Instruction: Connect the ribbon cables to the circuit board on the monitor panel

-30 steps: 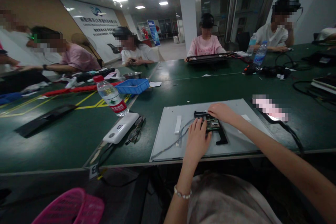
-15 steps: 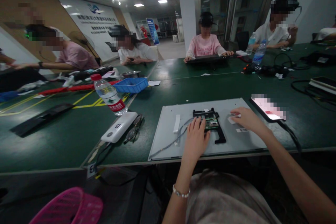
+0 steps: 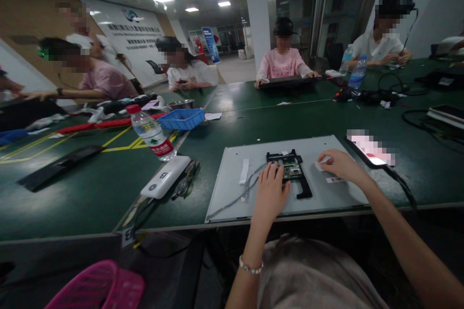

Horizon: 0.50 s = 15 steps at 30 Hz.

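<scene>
A flat grey panel (image 3: 226, 178) lies on the green table before me, with a black bracket (image 3: 303, 187) and a green circuit board (image 3: 293, 172) on top. My left hand (image 3: 271, 190) lies open, fingers stretched over the left side of the board and bracket. A thin grey cable (image 3: 228, 206) runs from under that hand to the panel's near left corner. Over the panel's right part, my right hand (image 3: 340, 164) is closed in a pinch on a small white piece (image 3: 320, 166), perhaps tape. Below it sits a white label (image 3: 334, 180); a white strip (image 3: 244, 171) lies left of the bracket.
A lit phone (image 3: 369, 150) with a cable lies right of the panel. To the left are a white power bank (image 3: 165, 178), glasses (image 3: 185, 181), a water bottle (image 3: 154, 135) and a blue tray (image 3: 183, 119). A pink basket (image 3: 105, 285) stands below the edge. Co-workers sit across.
My right hand has shifted slightly, its fingers curling more around the small white piece. My left hand stays on the board.
</scene>
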Tool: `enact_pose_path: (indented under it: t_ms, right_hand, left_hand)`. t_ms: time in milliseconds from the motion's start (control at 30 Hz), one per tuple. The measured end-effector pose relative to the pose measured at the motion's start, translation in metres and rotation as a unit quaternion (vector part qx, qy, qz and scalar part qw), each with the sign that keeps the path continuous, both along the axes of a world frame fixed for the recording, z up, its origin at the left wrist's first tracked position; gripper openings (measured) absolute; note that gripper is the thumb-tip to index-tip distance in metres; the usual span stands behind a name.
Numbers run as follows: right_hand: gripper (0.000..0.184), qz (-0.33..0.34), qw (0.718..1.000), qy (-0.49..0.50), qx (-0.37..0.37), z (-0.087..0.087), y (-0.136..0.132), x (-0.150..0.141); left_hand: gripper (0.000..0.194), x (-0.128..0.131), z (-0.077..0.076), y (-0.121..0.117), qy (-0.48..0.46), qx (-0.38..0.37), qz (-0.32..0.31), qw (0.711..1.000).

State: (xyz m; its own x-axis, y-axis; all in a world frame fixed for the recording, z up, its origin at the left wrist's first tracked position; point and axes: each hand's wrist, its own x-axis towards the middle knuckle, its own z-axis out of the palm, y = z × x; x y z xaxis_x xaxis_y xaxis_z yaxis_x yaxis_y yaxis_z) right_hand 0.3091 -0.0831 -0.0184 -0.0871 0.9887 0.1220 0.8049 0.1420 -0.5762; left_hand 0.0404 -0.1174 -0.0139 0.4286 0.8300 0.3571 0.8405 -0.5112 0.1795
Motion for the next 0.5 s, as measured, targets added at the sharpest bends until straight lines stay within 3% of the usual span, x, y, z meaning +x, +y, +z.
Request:
enact_pose_path:
  t_ms: [167, 300, 500]
  right_hand:
    - [0.010, 0.010, 0.998, 0.059, -0.022, 0.000, 0.003, 0.001]
    - [0.021, 0.001, 0.991, 0.130, -0.025, -0.004, 0.006, -0.003]
    - [0.015, -0.008, 0.949, 0.307, -0.077, -0.006, 0.004, -0.024]
  left_hand:
    - [0.045, 0.001, 0.000, 0.000, 0.000, -0.002, 0.003, 1.000]
    - [0.046, 0.001, 0.000, 0.000, 0.001, -0.004, 0.006, 1.000]
    - [0.046, 0.001, 0.000, -0.001, -0.002, -0.001, -0.001, 1.000]
